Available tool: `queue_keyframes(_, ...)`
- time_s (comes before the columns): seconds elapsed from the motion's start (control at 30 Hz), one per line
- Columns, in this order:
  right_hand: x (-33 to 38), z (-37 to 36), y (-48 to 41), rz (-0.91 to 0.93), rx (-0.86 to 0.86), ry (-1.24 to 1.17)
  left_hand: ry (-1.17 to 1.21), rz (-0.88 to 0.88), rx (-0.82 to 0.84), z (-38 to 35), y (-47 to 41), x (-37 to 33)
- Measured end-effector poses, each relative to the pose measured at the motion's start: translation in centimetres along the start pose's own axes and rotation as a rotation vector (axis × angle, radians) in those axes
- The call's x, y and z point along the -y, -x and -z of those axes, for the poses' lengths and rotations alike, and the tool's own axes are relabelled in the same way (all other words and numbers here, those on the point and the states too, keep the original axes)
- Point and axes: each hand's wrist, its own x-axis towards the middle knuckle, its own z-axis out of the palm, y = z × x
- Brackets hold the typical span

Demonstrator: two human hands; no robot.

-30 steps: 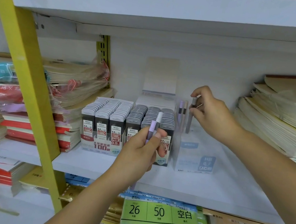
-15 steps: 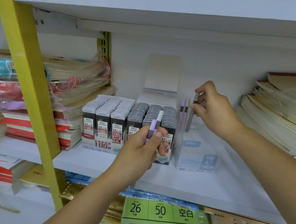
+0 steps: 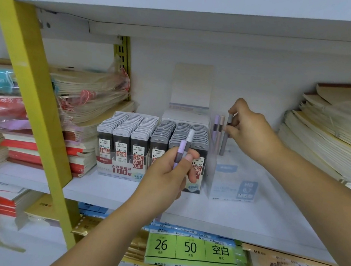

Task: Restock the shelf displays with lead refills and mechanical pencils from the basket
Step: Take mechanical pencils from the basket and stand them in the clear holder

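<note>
The right hand (image 3: 247, 132) pinches a grey mechanical pencil (image 3: 224, 140) near its top. The pencil is upright, its lower end inside the clear display box (image 3: 230, 184) on the shelf (image 3: 115, 194), just beside two standing pencils (image 3: 217, 127). The left hand (image 3: 169, 175) grips two spare pencils (image 3: 181, 149) by their barrels. They look light, stiff and smooth, so a fingertip pinch high up should steer the tip.

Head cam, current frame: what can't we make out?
- Head view: lower halves of the two pencils, covered by the left hand.
- Head view: where the grey pencil lower end sits, hazy through the frosted display box.
- Head view: some 0.7 refill labels, behind the left hand.
- Basket: out of frame.
</note>
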Motion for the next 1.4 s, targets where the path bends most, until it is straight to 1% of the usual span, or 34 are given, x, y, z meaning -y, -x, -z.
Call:
queue_keyframes(0.1, 0.3, 0.2, -0.2, 0.036, 0.039, 0.056, 0.001, 0.001, 0.005, 0.0, 0.0, 0.1)
queue_keyframes(0.23, 0.5, 0.3, -0.6, 0.027, 0.068, 0.194, -0.010, -0.002, 0.019, 0.2, 0.3, -0.1)
queue_keyframes(0.3, 0.6, 0.6, -0.5, 0.057, 0.051, 0.242, -0.046, 0.002, 0.041, 0.3, 0.5, -0.3)
queue_keyframes(0.37, 1.0, 1.3, 0.2, 0.085, -0.028, 0.222, -0.060, 0.017, 0.070, 0.3, 0.7, -0.6)
queue_keyframes(0.4, 1.4, 1.6, 0.9, 0.083, -0.093, 0.174, -0.058, 0.024, 0.083, 0.3, 0.7, -0.7)
queue_keyframes(0.43, 2.0, 2.0, 1.9, 0.063, -0.141, 0.072, -0.042, 0.031, 0.094, 0.2, 0.7, -0.8)
queue_keyframes(0.47, 2.8, 2.3, 3.0, 0.013, -0.140, -0.092, -0.014, 0.039, 0.107, 0.1, 0.7, -1.0)
queue_keyframes(0.53, 4.8, 2.6, 5.3, -0.090, 0.003, -0.512, 0.019, 0.050, 0.139, -0.3, 0.6, -1.2)
queue_keyframes(0.57, 5.8, 2.7, 6.2, -0.107, 0.082, -0.668, 0.013, 0.052, 0.159, -0.5, 0.6, -1.3)
queue_keyframes(0.6, 6.5, 2.7, 6.9, -0.106, 0.131, -0.755, 0.004, 0.056, 0.182, -0.8, 0.5, -1.4)
queue_keyframes(0.63, 7.0, 2.5, 7.4, -0.106, 0.153, -0.820, 0.001, 0.062, 0.205, -1.1, 0.5, -1.4)
queue_keyframes(0.7, 7.3, 2.6, 7.7, -0.133, 0.110, -0.905, 0.025, 0.072, 0.240, -1.5, 0.6, -1.5)
queue_keyframes(0.8, 6.6, 3.2, 7.0, -0.215, -0.024, -1.009, 0.019, 0.076, 0.228, -1.4, 0.8, -1.4)
queue_keyframes(0.87, 5.4, 4.2, 6.2, -0.257, -0.175, -1.046, -0.066, 0.067, 0.165, -1.0, 0.8, -1.2)
queue_keyframes(0.93, 4.1, 5.3, 5.1, -0.239, -0.320, -0.977, -0.142, 0.054, 0.092, -0.5, 0.6, -0.8)
queue_keyframes(1.0, 2.8, 5.9, 4.0, -0.174, -0.381, -0.826, -0.149, 0.056, 0.058, 0.0, 0.5, -0.6)
queue_keyframes(1.07, 1.8, 5.6, 3.0, -0.111, -0.350, -0.640, -0.162, 0.050, 0.050, 0.2, 0.4, -0.3)
queue_keyframes(1.13, 1.1, 4.6, 2.2, -0.068, -0.267, -0.441, -0.167, 0.035, 0.051, 0.3, 0.3, -0.2)
queue_keyframes(1.2, 0.5, 3.5, 1.5, -0.029, -0.203, -0.295, -0.170, 0.029, 0.052, 0.5, 0.2, 0.0)
queue_keyframes(1.3, 0.0, 2.4, 1.0, -0.007, -0.136, -0.207, -0.171, 0.030, 0.045, 0.6, 0.1, 0.1)
queue_keyframes(1.4, -0.3, 1.7, 0.7, -0.014, -0.106, -0.161, -0.159, 0.028, 0.044, 0.8, 0.0, 0.1)
